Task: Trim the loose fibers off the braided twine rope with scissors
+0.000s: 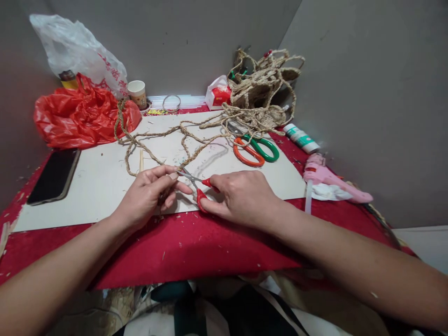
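Head view: white board (98, 186) on red cloth (168, 252), grey walls (196, 60).

A grey back wall (199, 56), dotted with small dark marks (187, 42), meets a grey right wall (378, 93) at a corner; a darker left wall (16, 93) stands opposite. Between them sits a red-covered table (157, 256). Below, the floor (114, 303) seems littered, though shadow blurs it. Light is soft.

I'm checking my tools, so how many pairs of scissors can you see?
2: red-handled scissors in the right hand, and larger orange-and-green-handled scissors on the white board, by the braided rope pile, which may hide more.
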The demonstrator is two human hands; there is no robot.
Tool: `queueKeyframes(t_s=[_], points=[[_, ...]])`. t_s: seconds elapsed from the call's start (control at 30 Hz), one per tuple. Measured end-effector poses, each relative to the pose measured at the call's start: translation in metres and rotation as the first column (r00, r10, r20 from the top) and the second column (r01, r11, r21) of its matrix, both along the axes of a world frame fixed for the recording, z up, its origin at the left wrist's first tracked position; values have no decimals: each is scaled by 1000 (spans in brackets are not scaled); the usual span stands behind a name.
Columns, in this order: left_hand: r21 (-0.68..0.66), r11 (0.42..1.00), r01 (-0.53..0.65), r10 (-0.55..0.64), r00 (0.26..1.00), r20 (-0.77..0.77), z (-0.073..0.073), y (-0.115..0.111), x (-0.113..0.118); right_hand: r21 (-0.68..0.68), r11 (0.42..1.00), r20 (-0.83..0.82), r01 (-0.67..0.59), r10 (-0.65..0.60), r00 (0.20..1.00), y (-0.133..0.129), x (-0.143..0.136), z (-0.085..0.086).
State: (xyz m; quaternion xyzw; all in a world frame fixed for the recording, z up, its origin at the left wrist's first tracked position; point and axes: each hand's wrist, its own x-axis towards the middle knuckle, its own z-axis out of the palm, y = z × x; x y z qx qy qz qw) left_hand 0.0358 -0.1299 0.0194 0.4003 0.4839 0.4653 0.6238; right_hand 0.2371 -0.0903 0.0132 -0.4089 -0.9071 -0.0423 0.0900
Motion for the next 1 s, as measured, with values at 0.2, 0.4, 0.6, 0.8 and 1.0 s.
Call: queueKeyframes(t_s=[0.2, 0.4, 0.6, 0.8, 1.0], points=[[8, 1000, -15, 15, 998, -64, 1, -1, 3, -47, 999, 28, -2, 3, 1000, 1, 0, 1], [5, 999, -36, 37, 996, -82, 2, 0, 3, -111, 993, 13, -38, 40, 999, 3, 3, 0], [50, 993, -107, 112, 985, -129, 5, 0, 3, -129, 991, -102, -14, 1, 995, 4, 8, 1], [64, 983, -173, 180, 973, -146, 3, 1, 5, -25, 1000, -50, 15, -17, 999, 1, 4, -1], [55, 976, -209, 214, 969, -121, -1, 2, 7, -8, 1000, 17, 23, -23, 1000, 0, 2, 1]])
